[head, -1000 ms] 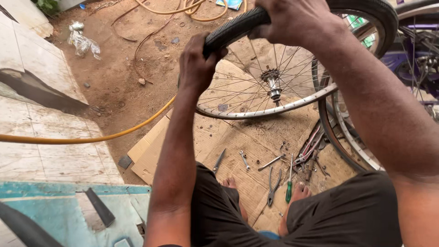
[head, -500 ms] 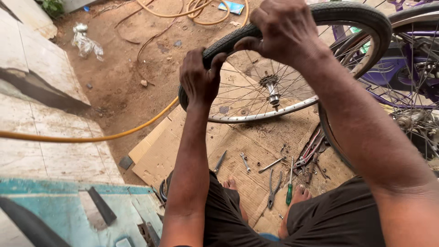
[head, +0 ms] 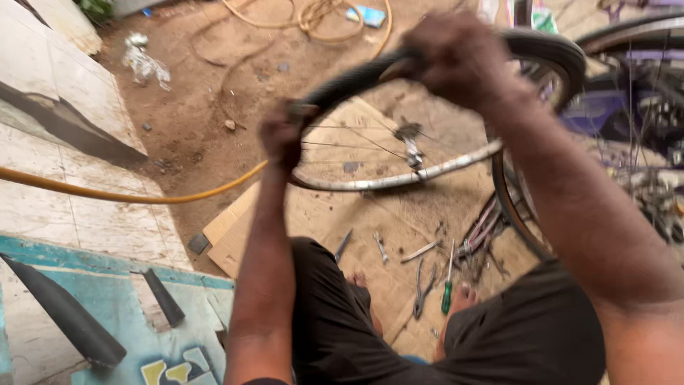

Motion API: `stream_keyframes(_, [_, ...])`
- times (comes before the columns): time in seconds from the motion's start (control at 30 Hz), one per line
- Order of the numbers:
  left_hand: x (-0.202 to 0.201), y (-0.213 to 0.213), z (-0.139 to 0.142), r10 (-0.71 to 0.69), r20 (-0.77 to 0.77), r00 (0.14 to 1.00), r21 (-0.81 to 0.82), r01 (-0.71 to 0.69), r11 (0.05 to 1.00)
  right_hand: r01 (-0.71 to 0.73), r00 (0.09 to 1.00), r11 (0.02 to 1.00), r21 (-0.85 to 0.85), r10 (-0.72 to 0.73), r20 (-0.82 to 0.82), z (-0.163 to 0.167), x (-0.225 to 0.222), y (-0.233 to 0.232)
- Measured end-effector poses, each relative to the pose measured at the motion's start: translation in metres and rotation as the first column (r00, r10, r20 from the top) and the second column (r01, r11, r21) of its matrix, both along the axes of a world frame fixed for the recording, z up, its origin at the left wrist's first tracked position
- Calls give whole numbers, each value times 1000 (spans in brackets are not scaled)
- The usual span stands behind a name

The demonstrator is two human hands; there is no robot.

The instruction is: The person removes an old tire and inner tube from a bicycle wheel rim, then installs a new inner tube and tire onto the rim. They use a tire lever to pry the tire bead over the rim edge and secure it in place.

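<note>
A bicycle wheel with a silver rim (head: 399, 182), thin spokes and a hub (head: 410, 135) is held up in front of me above a sheet of cardboard (head: 399, 221). A black tyre (head: 356, 78) runs over its top. My left hand (head: 281, 135) grips the tyre at the wheel's left side. My right hand (head: 456, 57) is closed over the tyre at the top. The picture is blurred by motion.
Pliers (head: 422, 289), a green-handled screwdriver (head: 447, 292), a spanner (head: 381, 249) and other small tools lie on the cardboard by my feet. A yellow hose (head: 107, 194) crosses the dirt at left. Another bicycle wheel (head: 513, 214) and a purple frame (head: 598, 110) stand at right. Tiled step at left.
The wheel has tilted and dropped lower in view, with both hands still on the tyre. My left hand has slid down and left along the tyre.
</note>
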State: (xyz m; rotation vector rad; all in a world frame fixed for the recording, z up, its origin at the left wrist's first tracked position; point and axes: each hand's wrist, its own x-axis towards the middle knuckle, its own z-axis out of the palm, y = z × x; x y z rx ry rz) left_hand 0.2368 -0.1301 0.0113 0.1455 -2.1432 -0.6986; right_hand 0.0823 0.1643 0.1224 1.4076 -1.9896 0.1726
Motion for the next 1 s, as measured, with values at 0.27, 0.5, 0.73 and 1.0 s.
stream_keyframes(0.27, [22, -38, 30, 73, -169, 983, -51, -83, 995, 117, 953, 919, -378, 3, 301, -86, -42, 70])
stream_keyframes(0.5, [-50, 12, 96, 187, 111, 976, -519, -104, 849, 186, 886, 969, -164, -93, 454, -66, -61, 13])
stream_keyframes(0.73, [-58, 15, 118, 182, 257, 949, -427, -57, 902, 251, 729, 967, 30, -209, 652, -12, -48, 3])
stream_keyframes(1.0, [-77, -2, 79, -5, 20, 1000, -490, 14, 872, 10, 931, 953, -302, 101, 351, -69, -81, 29])
